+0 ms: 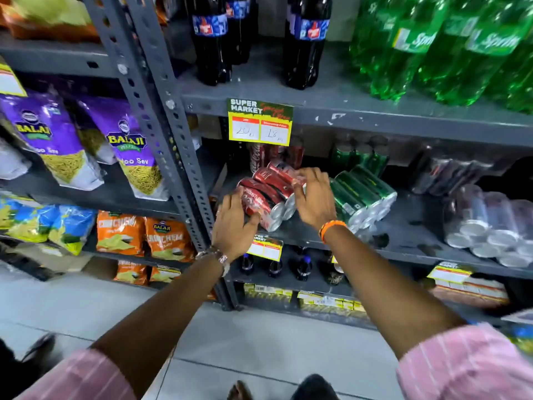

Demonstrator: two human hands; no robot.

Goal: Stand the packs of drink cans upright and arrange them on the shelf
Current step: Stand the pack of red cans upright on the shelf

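Observation:
A shrink-wrapped pack of red cola cans [269,192] lies on its side on the grey middle shelf [403,226], can bottoms facing me. My left hand [235,223] clasps its near left end. My right hand [315,197] presses on its right side and top. Right beside it a pack of green cans [362,194] also lies on its side. Farther right lie a dark pack [450,174] and a clear-wrapped pack of dark cans [496,223]. Red cans [259,154] and green cans [360,157] stand upright at the back.
A yellow price tag [259,122] hangs from the shelf above, which carries dark cola bottles [212,39] and green soda bottles [447,47]. Snack bags [129,145] fill the rack to the left. Small bottles [274,264] stand on the shelf below.

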